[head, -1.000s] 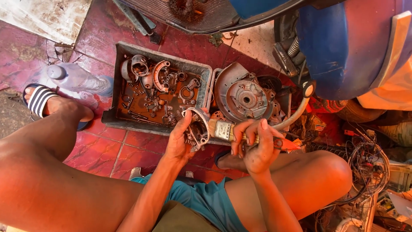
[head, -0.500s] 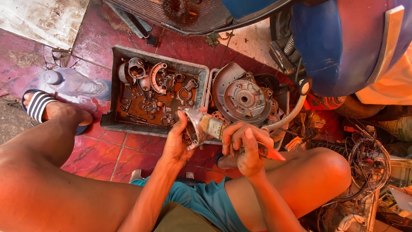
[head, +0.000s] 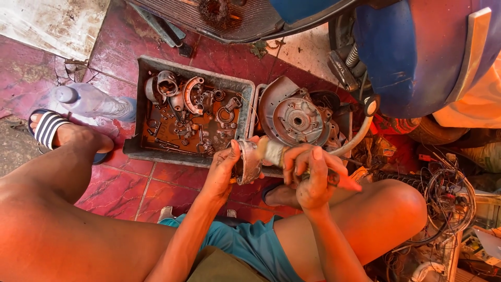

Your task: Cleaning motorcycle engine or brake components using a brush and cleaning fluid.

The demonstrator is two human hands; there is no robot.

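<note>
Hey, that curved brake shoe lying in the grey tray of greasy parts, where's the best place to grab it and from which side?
Probably from straight above, pinching across the middle of the arc of the brake shoe. It seems to lie flat in the tray with its outer curve exposed, while a ring-shaped part and small bolts crowd its ends. Both the left hand and right hand are occupied.

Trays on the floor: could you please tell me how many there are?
2: one grey tray holding small parts ahead of the left hand; another tray beside it, mostly hidden under engine parts.
</note>
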